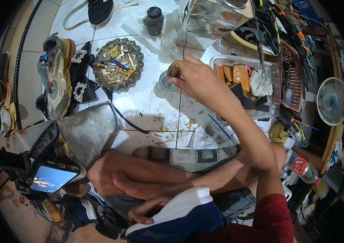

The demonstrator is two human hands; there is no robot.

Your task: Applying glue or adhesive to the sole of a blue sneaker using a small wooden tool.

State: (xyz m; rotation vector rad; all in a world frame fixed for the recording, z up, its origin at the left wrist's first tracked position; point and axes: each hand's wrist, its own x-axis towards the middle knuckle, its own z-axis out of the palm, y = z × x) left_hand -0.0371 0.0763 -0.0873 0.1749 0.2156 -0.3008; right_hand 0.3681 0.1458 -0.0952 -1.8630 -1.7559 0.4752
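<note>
My right hand (190, 77) pinches a short brown stick (175, 69), possibly a brush handle, over a small clear cup (166, 83) standing on the white tiles; the stick's lower end is hidden. Low in the view, my left hand (147, 211) grips a navy shoe (184, 222) with a white sole (192, 196) near my lap. Left of the cup is a scalloped metal tray (100, 67) full of cigarette butts and a blue object. A clear plastic container (216, 60) with orange blocks, dark pieces and white crumpled material sits to the right.
Shoes (54, 81), a metal plate (87, 125) and a phone on a mount (54, 178) lie left. Behind are a black cup (153, 22) and a shiny tin (208, 18). A fan (332, 101), tool tray (291, 81) and bottle (303, 168) are right. My crossed legs (160, 182) span the foreground.
</note>
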